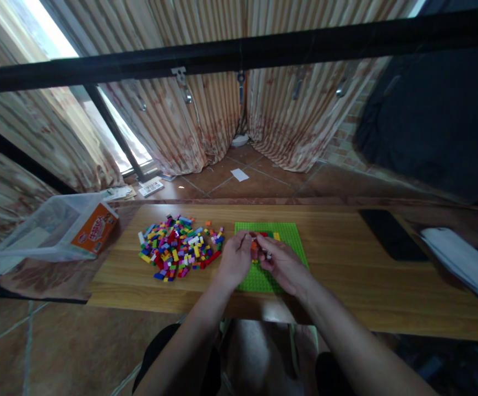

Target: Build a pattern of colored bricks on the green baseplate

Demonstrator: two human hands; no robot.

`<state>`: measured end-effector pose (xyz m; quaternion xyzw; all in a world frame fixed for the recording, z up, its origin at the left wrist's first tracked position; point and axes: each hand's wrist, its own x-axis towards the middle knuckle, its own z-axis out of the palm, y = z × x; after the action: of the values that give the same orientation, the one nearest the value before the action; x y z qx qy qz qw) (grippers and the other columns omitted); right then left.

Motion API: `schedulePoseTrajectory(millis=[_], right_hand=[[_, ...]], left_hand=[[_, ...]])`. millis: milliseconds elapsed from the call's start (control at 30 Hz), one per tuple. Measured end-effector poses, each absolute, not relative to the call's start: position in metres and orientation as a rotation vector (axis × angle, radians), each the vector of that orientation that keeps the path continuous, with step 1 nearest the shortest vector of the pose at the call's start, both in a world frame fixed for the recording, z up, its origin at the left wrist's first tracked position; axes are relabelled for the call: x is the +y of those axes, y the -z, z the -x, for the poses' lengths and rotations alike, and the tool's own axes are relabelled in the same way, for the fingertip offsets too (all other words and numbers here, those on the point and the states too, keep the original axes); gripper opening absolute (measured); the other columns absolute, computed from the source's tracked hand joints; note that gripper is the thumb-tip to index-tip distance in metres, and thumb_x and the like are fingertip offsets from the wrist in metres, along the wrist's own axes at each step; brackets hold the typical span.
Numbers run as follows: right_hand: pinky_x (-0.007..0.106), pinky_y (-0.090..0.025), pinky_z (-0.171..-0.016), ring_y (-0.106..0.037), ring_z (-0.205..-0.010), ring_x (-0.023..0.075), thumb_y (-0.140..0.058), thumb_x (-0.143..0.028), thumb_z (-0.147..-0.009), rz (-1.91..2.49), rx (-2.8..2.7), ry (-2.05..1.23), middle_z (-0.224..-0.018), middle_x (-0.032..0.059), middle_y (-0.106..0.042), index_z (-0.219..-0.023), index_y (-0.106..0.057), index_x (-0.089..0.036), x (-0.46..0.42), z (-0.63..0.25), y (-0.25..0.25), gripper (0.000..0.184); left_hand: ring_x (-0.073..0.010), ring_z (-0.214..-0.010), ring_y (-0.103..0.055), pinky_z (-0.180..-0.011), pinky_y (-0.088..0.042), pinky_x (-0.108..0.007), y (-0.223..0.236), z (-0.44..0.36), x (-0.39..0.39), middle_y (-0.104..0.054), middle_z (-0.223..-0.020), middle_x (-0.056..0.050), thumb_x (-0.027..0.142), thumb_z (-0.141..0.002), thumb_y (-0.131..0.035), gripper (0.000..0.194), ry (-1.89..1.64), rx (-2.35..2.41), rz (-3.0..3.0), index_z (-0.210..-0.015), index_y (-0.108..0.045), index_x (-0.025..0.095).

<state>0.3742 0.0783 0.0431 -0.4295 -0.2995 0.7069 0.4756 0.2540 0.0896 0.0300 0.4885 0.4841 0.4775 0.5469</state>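
Over a green studded baseplate (290, 242), my two hands meet with their fingers closed. Between the fingertips shows an orange toy brick (254, 251), held from the left by my left hand (237, 256). My right hand (282, 263) curls in from the other side, its fingers pinched on a small brick at the tips that is mostly hidden. Behind the fingers, a yellow brick (276, 236) sits near the far part of the baseplate, with red and green bits beside it. My hands cover the middle of the baseplate.
Left of the baseplate, a pile of mixed coloured toy bricks (176, 247) lies on the wooden table (338, 297). A clear plastic bin (49, 242) with an orange label stands past the left end. A black phone-like slab (393, 235) and white papers (461, 258) lie right.
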Motion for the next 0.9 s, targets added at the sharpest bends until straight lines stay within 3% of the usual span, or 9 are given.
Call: schedulePoseTrajectory(millis=[133,267,567,700,900], right_hand=[[0.02,-0.025,-0.044,-0.039,-0.05,0.0059,-0.081,-0.046,-0.063,1.083,-0.914,-1.638,-0.058,-0.0039,-0.055,-0.066,-0.064,-0.018,0.078,-0.376,-0.043,0.033],[0.022,-0.028,-0.047,-0.044,-0.054,0.0082,-0.08,-0.045,-0.065,1.079,-0.977,-1.572,-0.06,-0.0027,-0.055,-0.067,-0.066,-0.019,0.077,-0.381,-0.039,0.029],[0.022,-0.027,-0.044,-0.044,-0.049,0.0083,-0.079,-0.042,-0.068,1.09,-0.979,-1.509,-0.053,-0.0029,-0.051,-0.061,-0.061,-0.019,0.074,-0.378,-0.034,0.03],[0.02,-0.035,-0.047,-0.043,-0.051,0.0074,-0.08,-0.041,-0.066,1.082,-0.919,-1.546,-0.057,-0.0043,-0.051,-0.065,-0.062,-0.019,0.075,-0.371,-0.033,0.029],[0.024,-0.041,-0.051,-0.046,-0.054,0.0119,-0.078,-0.049,-0.063,1.113,-1.172,-1.59,-0.055,-0.0026,-0.049,-0.055,-0.053,-0.021,0.088,-0.353,-0.033,0.038]], left_hand=[[-0.0097,-0.048,-0.046,-0.051,-0.035,-0.021,-0.031,-0.258,0.087,-0.052,-0.055,0.003,0.039,-0.088,-0.052,0.021,-1.15,1.152,-1.209,-0.079,-0.057,0.02],[-0.0103,-0.044,-0.045,-0.05,-0.035,-0.023,-0.039,-0.261,0.084,-0.051,-0.049,0.003,0.04,-0.091,-0.047,0.029,-1.11,1.201,-1.272,-0.069,-0.05,0.02],[-0.0091,-0.036,-0.043,-0.044,-0.035,-0.021,-0.042,-0.27,0.078,-0.048,-0.044,0.005,0.042,-0.093,-0.038,0.034,-1.122,1.026,-1.063,-0.078,-0.057,0.017],[-0.0094,-0.039,-0.048,-0.044,-0.038,-0.019,-0.044,-0.264,0.078,-0.049,-0.046,0.005,0.039,-0.094,-0.037,0.033,-1.182,1.026,-1.029,-0.08,-0.057,0.016],[-0.0112,-0.05,-0.054,-0.05,-0.042,-0.021,-0.058,-0.249,0.074,-0.05,-0.051,0.004,0.041,-0.096,-0.035,0.036,-1.395,1.188,-1.187,-0.084,-0.059,0.018]])
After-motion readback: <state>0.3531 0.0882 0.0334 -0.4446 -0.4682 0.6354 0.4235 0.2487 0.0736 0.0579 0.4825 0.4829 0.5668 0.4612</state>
